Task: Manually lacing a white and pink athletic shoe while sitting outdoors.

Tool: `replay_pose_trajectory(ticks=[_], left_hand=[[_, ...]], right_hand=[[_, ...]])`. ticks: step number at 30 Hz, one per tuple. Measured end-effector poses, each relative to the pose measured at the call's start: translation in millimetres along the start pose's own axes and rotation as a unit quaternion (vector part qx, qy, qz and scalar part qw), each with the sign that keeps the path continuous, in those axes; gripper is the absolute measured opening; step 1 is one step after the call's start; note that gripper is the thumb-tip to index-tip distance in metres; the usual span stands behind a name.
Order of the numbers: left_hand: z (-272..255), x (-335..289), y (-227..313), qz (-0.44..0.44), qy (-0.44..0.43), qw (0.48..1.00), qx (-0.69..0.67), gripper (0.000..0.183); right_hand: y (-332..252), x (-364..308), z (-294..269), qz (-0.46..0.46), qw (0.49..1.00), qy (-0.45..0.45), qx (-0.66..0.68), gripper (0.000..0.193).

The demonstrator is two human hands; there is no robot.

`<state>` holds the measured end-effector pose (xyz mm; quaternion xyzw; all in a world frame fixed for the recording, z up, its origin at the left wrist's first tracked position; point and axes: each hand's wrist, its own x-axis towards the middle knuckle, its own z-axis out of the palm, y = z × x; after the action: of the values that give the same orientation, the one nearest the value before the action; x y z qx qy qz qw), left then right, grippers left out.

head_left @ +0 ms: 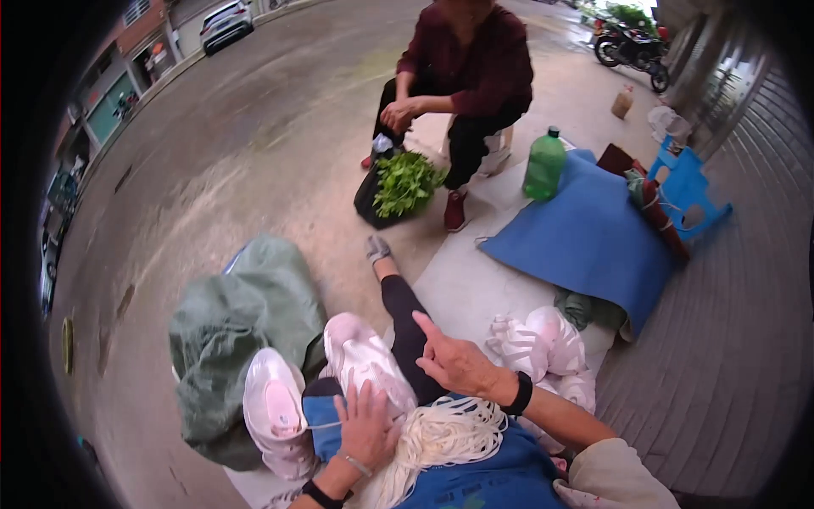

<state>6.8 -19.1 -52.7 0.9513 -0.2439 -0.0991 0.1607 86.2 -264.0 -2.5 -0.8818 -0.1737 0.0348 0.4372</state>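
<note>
My left hand [369,428] lies with its fingers spread, its fingertips at the lower end of a pink-and-white shoe [365,352] on my lap. A thin pale cord [326,425] runs beside that hand toward another pink-and-white shoe [275,407], whose pink insole shows. My right hand [462,365] is raised over my leg, index finger and thumb stretched out, the other fingers curled, with nothing visible in it. Between my forearms, a loose bundle of cream-white laces [449,433] rests on my blue apron [475,475]. Several more pink-and-white shoes [543,348] are piled beyond my right wrist.
A green sack [242,331] slumps at left. Ahead sits a person [471,68] in dark red, beside a black bag [369,199] of leafy greens [407,182]. At right are a green bottle [544,165], a blue mat [585,237] and a blue stool [687,191].
</note>
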Motion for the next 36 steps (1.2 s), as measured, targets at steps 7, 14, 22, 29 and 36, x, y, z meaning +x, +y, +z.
replay_pose_trajectory(ticks=[7,14,22,29,36], left_hand=[[-203.2,67.0,56.8,-0.037,0.189,0.836,-0.514,0.095],[-234.1,79.5,114.7,0.422,0.168,0.872,-0.182,0.04],[-35.7,11.6,-11.4,0.019,0.262,0.965,-0.018,0.029],[5.4,5.2,-20.8,-0.108,0.236,0.958,-0.118,0.046],[-4.0,22.9,-53.9,-0.189,0.076,0.97,-0.131,0.037]], right_hand=[[-29.1,24.4,-142.7,0.097,0.939,0.269,0.193,0.083],[-94.4,-40.8,-125.4,-0.483,0.865,0.083,0.107,0.02],[5.7,-32.2,16.9,-0.126,0.986,0.103,-0.03,0.031],[13.2,-27.1,103.7,-0.081,0.98,-0.016,-0.18,0.043],[17.1,-15.0,122.5,-0.035,0.978,0.006,-0.205,0.053]])
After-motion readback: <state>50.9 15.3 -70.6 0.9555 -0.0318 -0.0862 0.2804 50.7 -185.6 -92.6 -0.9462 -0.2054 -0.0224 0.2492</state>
